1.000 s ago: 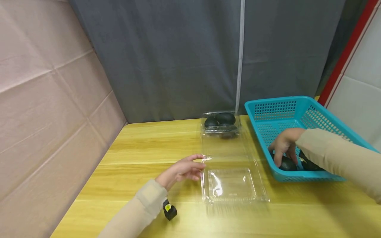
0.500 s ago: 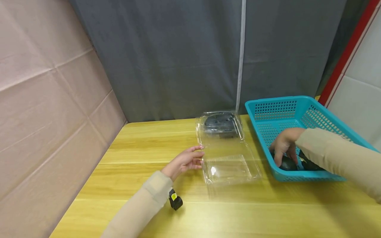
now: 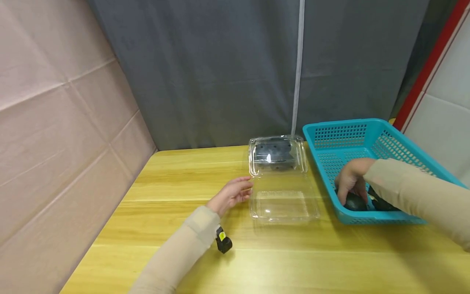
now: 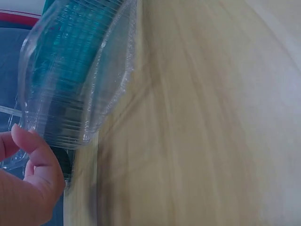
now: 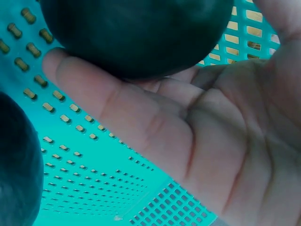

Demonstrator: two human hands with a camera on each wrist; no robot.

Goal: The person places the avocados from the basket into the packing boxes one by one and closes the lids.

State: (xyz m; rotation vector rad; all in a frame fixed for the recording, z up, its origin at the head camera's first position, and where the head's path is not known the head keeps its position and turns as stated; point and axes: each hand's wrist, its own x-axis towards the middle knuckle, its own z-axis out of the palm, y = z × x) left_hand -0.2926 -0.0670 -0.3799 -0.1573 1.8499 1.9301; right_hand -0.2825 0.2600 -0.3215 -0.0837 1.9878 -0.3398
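Note:
A clear plastic clamshell container lies unfolded, its far half over another clear pack of dark fruit. My left hand pinches its left edge between thumb and fingers; the exact contact is hard to see. In the left wrist view, the ribbed clear plastic rises just beyond my thumb. Inside the turquoise basket, my right hand grips a smooth, dark green oval fruit, apparently an avocado. The right wrist view shows this avocado above my fingers.
Another dark fruit sits beside the right hand, and more lies partly under the sleeve. A grey curtain hangs behind the wooden table. A black camera hangs below the left wrist.
The left hand and clamshell container have moved away from me, and its far half has swung down over the packed fruit. My right hand has hardly moved, still gripping the avocado.

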